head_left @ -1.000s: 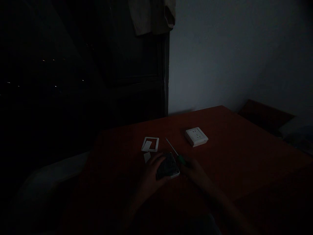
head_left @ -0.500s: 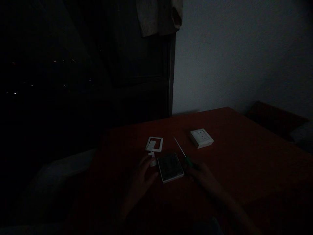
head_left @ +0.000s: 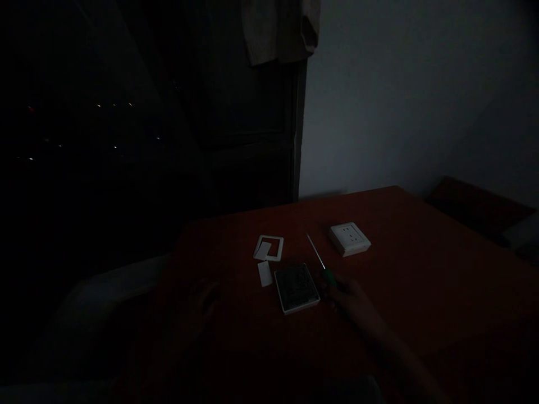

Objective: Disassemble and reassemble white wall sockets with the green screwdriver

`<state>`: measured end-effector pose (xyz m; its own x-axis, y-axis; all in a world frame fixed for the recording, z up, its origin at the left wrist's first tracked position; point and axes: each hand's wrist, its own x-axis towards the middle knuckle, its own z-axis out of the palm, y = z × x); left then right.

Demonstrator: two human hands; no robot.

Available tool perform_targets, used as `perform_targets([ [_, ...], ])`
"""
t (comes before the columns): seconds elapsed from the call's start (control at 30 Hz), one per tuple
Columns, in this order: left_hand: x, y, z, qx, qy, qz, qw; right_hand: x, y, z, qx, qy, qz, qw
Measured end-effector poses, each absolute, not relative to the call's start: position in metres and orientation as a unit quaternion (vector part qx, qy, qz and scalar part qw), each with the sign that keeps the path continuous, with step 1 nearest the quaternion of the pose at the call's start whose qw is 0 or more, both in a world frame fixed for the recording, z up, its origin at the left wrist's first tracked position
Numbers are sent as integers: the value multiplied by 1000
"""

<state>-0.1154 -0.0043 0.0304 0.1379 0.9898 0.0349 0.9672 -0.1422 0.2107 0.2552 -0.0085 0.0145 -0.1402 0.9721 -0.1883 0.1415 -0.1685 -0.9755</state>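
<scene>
My right hand (head_left: 343, 294) is closed round the green handle of a screwdriver (head_left: 322, 265), whose metal shaft points up and to the left. Just left of that hand lies a square white box (head_left: 297, 288) with a dark inside facing up. A small white rectangular plate (head_left: 265, 274) rests on the table beside the box. Behind it lies a white square frame (head_left: 275, 247) with another small white piece (head_left: 263, 251) overlapping its opening. In deep shadow to the left, my left hand (head_left: 202, 300) is apart from these parts; its fingers are too dark to make out.
A white wall socket (head_left: 350, 238) on its box sits farther back on the reddish-brown table (head_left: 412, 264). Behind the table are a pale wall (head_left: 400, 101) and a dark window with small lights. Cloth (head_left: 275, 33) hangs at the top.
My left hand has let go of the small white plate and drawn back to the left. That plate now lies flat on the table. My right hand still holds the screwdriver.
</scene>
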Motion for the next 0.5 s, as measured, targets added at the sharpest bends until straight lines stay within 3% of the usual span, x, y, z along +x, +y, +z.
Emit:
perform_targets([
  [0.5,-87,7,19,777,620,72,83,255,-9,13,-539,-541,531,366],
])
